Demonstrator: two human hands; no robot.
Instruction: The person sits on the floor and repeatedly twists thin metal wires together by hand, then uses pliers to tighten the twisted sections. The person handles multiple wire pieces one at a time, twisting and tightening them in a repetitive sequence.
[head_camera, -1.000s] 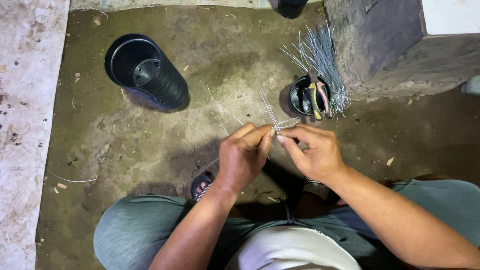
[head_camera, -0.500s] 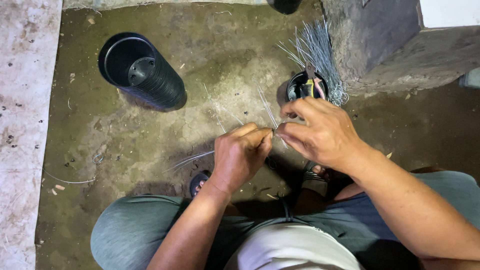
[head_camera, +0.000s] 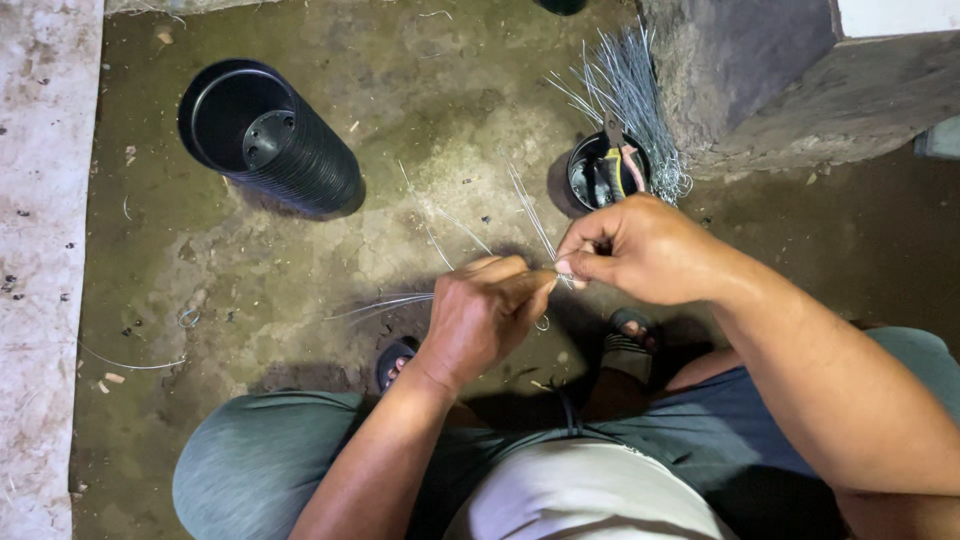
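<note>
Cracked concrete floor (head_camera: 300, 260): left hand (head_camera: 480, 315) and right hand (head_camera: 640, 250) pinch thin silver wire strands (head_camera: 530, 215) at centre, seemingly mid-twist; far black nursery pots (head_camera: 270, 140) lie untouched.

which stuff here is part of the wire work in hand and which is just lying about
In the job:
left hand and right hand, pinching the thin wires between them
bundle of cut wires by the stone block
small black cup holding pliers

Lying about:
stack of black plastic pots on its side
stray wire on the floor
stone block
</note>
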